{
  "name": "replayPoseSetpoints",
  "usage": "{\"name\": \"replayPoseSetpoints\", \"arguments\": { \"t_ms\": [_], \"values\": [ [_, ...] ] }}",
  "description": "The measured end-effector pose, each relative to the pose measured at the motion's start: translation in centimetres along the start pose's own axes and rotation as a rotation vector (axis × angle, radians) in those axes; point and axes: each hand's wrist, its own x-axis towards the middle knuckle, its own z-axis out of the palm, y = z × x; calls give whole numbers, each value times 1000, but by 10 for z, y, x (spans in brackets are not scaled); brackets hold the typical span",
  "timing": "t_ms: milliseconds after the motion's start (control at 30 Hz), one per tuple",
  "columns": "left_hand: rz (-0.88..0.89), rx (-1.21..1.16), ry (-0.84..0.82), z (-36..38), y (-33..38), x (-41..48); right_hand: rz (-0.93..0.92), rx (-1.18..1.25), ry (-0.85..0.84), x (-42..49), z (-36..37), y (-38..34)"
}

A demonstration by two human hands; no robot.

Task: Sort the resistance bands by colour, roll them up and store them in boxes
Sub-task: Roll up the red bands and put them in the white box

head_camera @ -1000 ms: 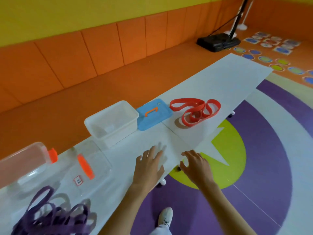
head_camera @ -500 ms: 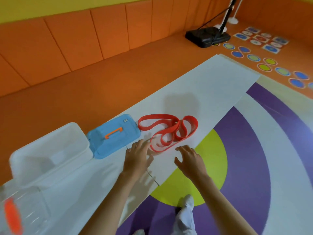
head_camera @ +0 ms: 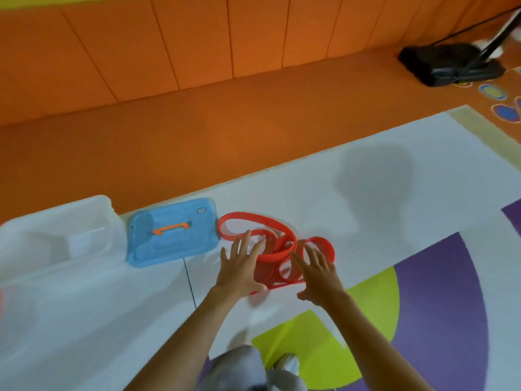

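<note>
Left hand (head_camera: 241, 268): my palm faces down, flat and relaxed, gripping nothing.
Left fingers (head_camera: 245, 242): straight and fanned apart, tips pointing away from me; the thumb is spread toward my other hand.
Left forearm (head_camera: 191, 334): bare, slanting from the lower edge up and to the right, with the wrist in line.
Right hand (head_camera: 318, 275): palm down and empty, level with the left hand, near it but not touching.
Right fingers (head_camera: 311, 255): straight and spread, tips angled up and slightly left; the thumb juts toward the left hand.
Right forearm (head_camera: 375, 342): bare, entering from the lower right and slanting up and left, so my two forearms converge toward the hands.
</note>
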Motion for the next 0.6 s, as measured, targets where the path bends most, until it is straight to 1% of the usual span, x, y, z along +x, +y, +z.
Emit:
{"name": "replayPoseSetpoints", "arguments": {
  "t_ms": [67,100,167,267,333,367,467,600],
  "values": [
    [-31,-27,-56,12,2,15,-85,-128,-80,23,6,11],
    [-49,-41,-78,20,2,23,-128,-183,-94,35,11,15],
    [-68,-16,-100,34,1,38,-187,-253,-77,55,19,20],
    [-80,10,-116,51,5,52,-232,-260,-9,71,20,24],
    [-67,39,-79,59,9,54,-253,-213,73,76,20,26],
    [-69,57,-47,61,9,55,-280,-194,84,80,19,28],
    [-56,46,-5,63,7,57,-379,-207,25,94,20,37],
    [-5,-12,78,68,10,49,-401,-215,-59,104,10,42]
  ]
}}
